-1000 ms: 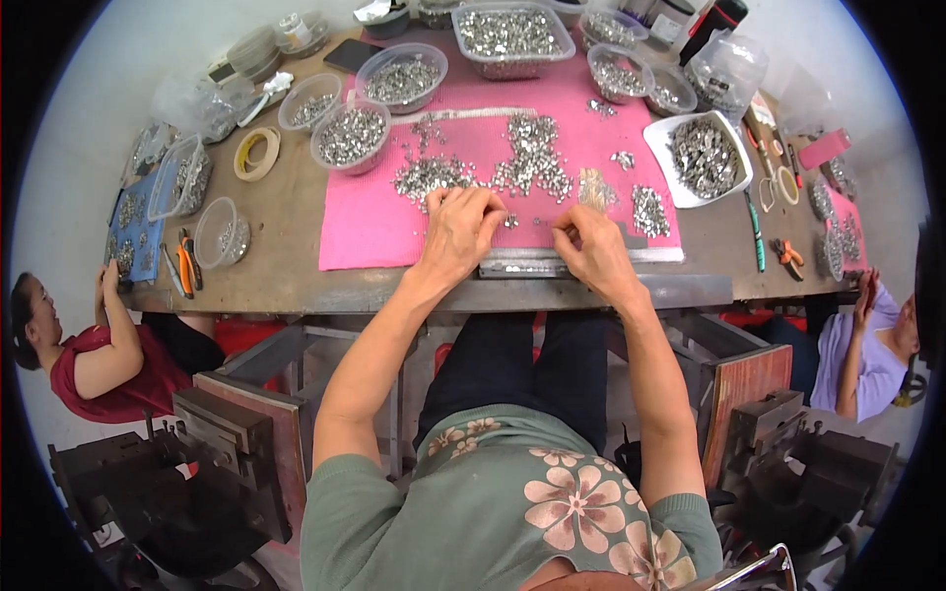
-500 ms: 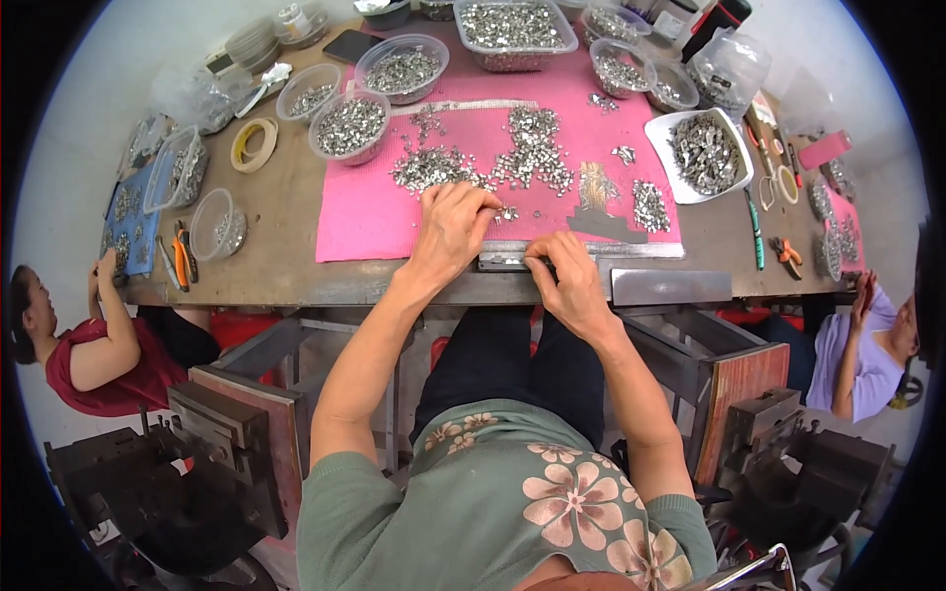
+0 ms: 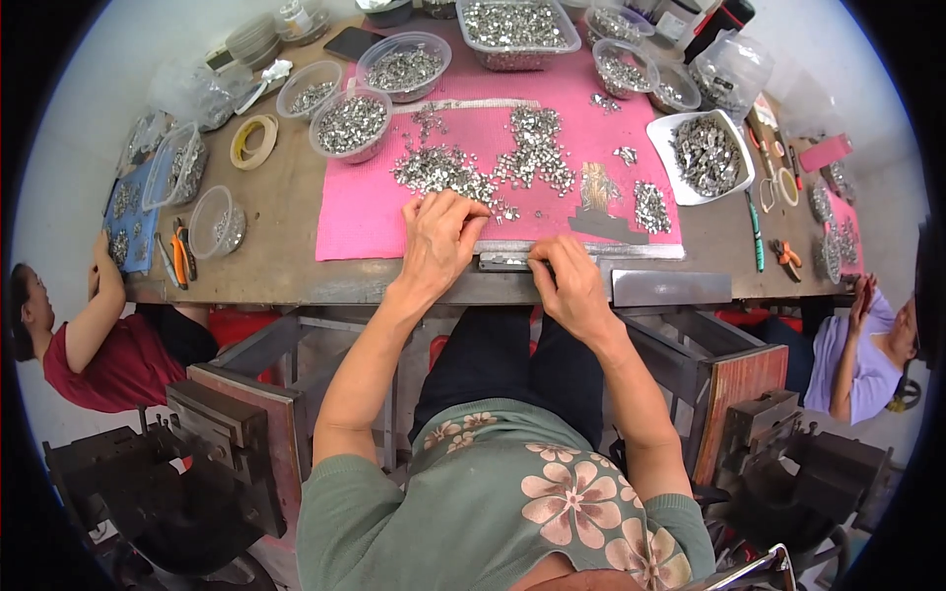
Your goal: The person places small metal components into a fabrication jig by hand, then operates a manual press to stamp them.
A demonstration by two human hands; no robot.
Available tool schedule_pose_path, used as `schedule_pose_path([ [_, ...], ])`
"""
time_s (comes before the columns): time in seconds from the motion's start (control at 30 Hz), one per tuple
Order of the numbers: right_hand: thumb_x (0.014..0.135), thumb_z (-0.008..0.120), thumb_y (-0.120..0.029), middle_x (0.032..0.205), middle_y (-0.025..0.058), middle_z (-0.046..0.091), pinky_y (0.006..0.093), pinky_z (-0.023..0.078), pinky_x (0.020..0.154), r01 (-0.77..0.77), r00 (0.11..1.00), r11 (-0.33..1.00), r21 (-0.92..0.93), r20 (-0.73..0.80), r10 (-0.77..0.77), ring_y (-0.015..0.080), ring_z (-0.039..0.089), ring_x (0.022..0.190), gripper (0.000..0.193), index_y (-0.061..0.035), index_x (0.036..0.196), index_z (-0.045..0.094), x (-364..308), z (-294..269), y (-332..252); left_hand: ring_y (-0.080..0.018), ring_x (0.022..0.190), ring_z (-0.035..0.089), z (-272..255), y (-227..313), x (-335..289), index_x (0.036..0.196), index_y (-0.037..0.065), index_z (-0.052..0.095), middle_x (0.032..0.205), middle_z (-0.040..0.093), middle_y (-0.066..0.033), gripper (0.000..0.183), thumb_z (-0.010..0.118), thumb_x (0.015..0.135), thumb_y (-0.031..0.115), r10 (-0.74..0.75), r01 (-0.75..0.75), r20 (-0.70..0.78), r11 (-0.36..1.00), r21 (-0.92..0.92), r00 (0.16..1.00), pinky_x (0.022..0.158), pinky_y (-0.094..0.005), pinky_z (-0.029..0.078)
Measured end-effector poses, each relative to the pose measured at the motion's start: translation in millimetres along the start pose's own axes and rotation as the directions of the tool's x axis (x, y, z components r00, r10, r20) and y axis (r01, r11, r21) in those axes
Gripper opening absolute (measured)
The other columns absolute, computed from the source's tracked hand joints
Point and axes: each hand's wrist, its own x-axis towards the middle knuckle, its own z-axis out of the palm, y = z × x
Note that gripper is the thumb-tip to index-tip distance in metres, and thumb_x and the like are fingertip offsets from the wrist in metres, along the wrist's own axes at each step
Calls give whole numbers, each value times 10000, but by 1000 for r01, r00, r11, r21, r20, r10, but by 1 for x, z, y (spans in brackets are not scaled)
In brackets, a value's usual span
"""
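My left hand [image 3: 438, 239] is over the pink mat [image 3: 365, 225], its thumb and forefinger pinched together beside a few loose small metal pieces [image 3: 506, 212]. Whatever is between those fingertips is too small to make out. At the table's front edge lies a narrow metal bar [image 3: 504, 263] with a slotted top. My right hand [image 3: 573, 280] grips its right end with bent fingers, which hide that end. Beyond my left hand spreads a heap of small shiny metal pieces [image 3: 443, 169], with another pile [image 3: 533, 148] to its right.
Clear tubs of metal pieces [image 3: 352, 126] line the back, and a white dish [image 3: 702, 156] stands right. A flat steel plate [image 3: 671, 287] lies at the front edge, near pliers [image 3: 786, 258]. A tape roll [image 3: 254, 142] lies left. One person [image 3: 99, 345] sits at each side.
My left hand has shifted slightly left, away from the bar. My right hand stays nearly where it was. At the left, the other person's arm has reached farther over the blue mat.
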Motion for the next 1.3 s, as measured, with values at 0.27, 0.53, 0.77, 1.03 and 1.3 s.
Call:
schedule_pose_path([
  [0.27,859,724,-32,897,121,668,394,485,772,135,989,990,-46,70,-132,314,643,840,90,-26,944,697,15,-19,5,-208,907,579,5,16,6,894,126,768,851,631,3,170,825,803,258,53,-45,-40,983,180,998,943,-435,349],
  [0.53,848,733,-63,825,127,602,444,483,757,-38,999,975,-218,3,40,332,617,824,75,-22,887,684,43,4,45,-210,895,572,16,13,10,910,139,756,871,623,5,125,803,827,221,33,-39,64,996,84,997,923,-436,345],
  [0.77,831,716,-30,861,140,612,432,502,758,-26,999,982,-189,19,30,328,627,831,106,-11,923,667,44,5,47,-212,886,570,17,17,8,893,125,738,840,617,0,91,787,837,179,73,-71,-8,983,168,997,915,-435,340],
  [1.03,856,679,-3,884,152,625,424,510,751,-95,995,995,2,-8,95,331,642,828,91,12,936,641,45,0,45,-241,856,589,12,19,7,959,78,664,860,636,-44,61,693,908,97,19,-10,80,993,-114,997,881,-405,382],
  [1.3,870,669,13,880,143,612,432,491,775,-72,997,996,-48,-24,71,339,624,852,88,3,955,645,34,-9,45,-271,831,592,-1,42,-16,976,17,631,899,647,-99,62,653,919,25,-6,52,138,942,-331,990,791,-380,460],
])
